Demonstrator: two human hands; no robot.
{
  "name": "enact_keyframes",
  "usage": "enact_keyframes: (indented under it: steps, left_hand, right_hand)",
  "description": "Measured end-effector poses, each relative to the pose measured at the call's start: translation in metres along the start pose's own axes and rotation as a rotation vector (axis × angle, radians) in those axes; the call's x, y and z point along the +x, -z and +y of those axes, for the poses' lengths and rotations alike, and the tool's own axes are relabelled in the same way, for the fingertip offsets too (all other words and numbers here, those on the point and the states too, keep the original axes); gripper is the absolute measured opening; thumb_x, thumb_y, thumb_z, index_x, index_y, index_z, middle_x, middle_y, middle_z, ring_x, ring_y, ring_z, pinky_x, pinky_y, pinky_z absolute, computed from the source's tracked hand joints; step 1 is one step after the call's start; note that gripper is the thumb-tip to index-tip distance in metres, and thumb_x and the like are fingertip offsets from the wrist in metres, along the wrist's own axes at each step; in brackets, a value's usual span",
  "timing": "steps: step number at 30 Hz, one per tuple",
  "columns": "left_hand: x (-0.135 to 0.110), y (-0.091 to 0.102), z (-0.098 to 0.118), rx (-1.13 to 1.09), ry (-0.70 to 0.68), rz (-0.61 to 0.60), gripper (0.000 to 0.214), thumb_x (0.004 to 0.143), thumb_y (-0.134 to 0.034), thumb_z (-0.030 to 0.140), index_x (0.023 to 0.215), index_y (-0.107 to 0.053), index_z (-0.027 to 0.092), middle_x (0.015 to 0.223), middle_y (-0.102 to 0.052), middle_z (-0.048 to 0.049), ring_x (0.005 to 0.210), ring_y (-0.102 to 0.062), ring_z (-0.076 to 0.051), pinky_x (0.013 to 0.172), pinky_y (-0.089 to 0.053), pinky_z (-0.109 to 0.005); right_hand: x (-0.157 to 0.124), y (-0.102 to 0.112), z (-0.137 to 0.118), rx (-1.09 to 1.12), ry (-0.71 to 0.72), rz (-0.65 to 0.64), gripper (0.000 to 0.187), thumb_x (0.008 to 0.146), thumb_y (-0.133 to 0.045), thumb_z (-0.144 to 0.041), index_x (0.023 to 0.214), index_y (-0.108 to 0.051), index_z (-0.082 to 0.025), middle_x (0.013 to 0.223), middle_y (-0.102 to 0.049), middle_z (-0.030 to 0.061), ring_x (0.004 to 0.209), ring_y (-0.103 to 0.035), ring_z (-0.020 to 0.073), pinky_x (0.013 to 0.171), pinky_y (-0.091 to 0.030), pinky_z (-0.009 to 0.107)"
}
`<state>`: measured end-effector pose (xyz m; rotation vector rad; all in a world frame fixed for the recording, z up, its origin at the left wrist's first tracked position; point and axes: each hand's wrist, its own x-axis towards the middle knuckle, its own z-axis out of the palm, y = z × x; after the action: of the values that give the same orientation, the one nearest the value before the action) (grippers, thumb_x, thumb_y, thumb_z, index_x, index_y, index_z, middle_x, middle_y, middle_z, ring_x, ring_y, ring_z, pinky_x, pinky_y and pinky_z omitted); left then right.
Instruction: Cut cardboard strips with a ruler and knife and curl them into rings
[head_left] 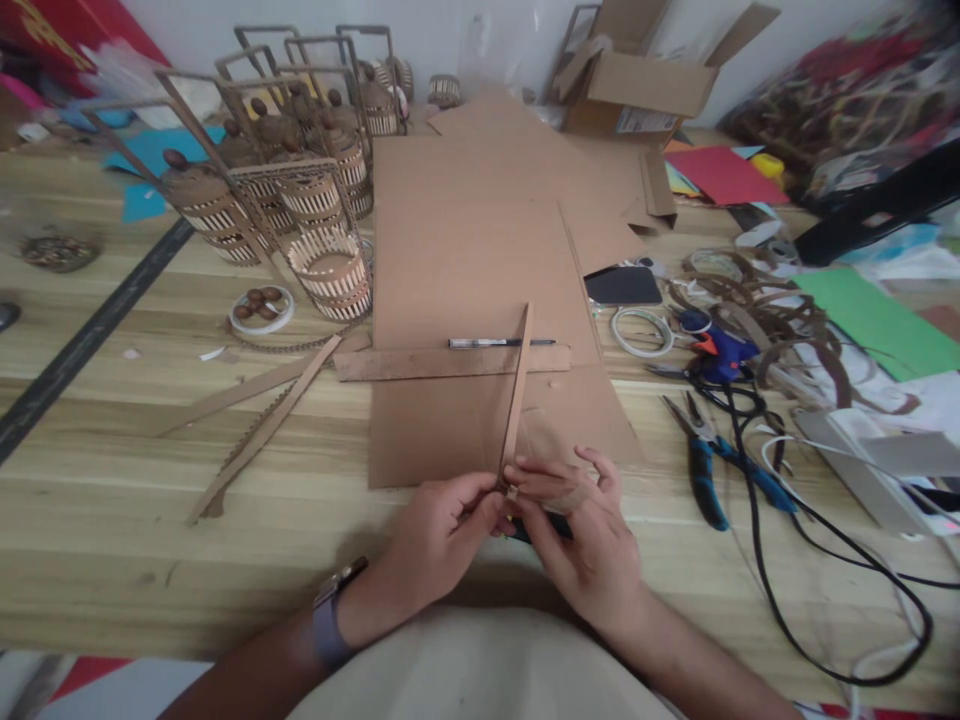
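Close to the table's front edge, my left hand (pixel 442 530) pinches the lower end of a narrow cardboard strip (pixel 517 390) between thumb and fingers. The strip points away from me over a large cardboard sheet (pixel 480 240). My right hand (pixel 581 530) meets it at that same end, thumb and index finger pressed together there, with the other fingers partly stretched out. A dark, slim object (pixel 541 526) shows beneath the right palm; its kind is hidden. Past the hands, a pen (pixel 495 343) rests on a wider cardboard strip (pixel 420 362), and the narrow strip crosses above both.
Several lantern-like slatted containers with tall handles (pixel 330 270) stand at the back left, near a dish of brown beads (pixel 262 309). Cut strips (pixel 262 440) lie on the left. Pliers (pixel 705 450), a blue glue gun (pixel 716 345), looped cables (pixel 757 560) and a tape roll (pixel 643 332) crowd the right.
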<state>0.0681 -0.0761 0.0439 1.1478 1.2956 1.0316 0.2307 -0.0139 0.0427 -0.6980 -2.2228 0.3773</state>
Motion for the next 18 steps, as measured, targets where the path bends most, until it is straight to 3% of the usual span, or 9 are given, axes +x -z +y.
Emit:
enact_keyframes:
  steps: [9,13,18]
  left_hand:
    - [-0.0016,0.0002,0.0005,-0.064,0.024,-0.053,0.030,0.098,-0.049,0.034,0.106,-0.070,0.014,0.087,-0.075,-0.0060,0.077,-0.070,-0.015,0.069,-0.053,-0.022]
    - [0.0020,-0.0005,-0.0035,-0.160,0.064,-0.022,0.030,0.094,-0.054,0.037,0.109,-0.069,0.015,0.094,-0.074,-0.0065,0.079,-0.069,-0.016,0.073,-0.054,-0.026]
    - [0.0035,-0.0007,-0.0057,-0.092,0.086,0.021,0.030,0.095,-0.051,0.038,0.101,-0.070,0.015,0.084,-0.072,-0.0049,0.077,-0.067,-0.017,0.072,-0.053,-0.026]
  right_hand:
    - [0.0010,0.0016,0.0039,0.034,-0.168,0.027,0.012,0.093,-0.054,-0.019,0.097,-0.062,-0.027,0.086,-0.076,-0.0021,0.086,-0.073,0.0174,0.091,-0.045,0.038]
    - [-0.0001,-0.0007,0.0032,0.029,-0.080,-0.006,0.012,0.094,-0.055,-0.018,0.099,-0.059,-0.027,0.088,-0.077,-0.0023,0.088,-0.073,0.0173,0.098,-0.039,0.040]
    - [-0.0019,-0.0054,0.0019,-0.024,-0.027,-0.024,0.011,0.092,-0.060,-0.020,0.101,-0.059,-0.026,0.100,-0.077,0.0018,0.102,-0.070,0.0203,0.103,-0.034,0.042]
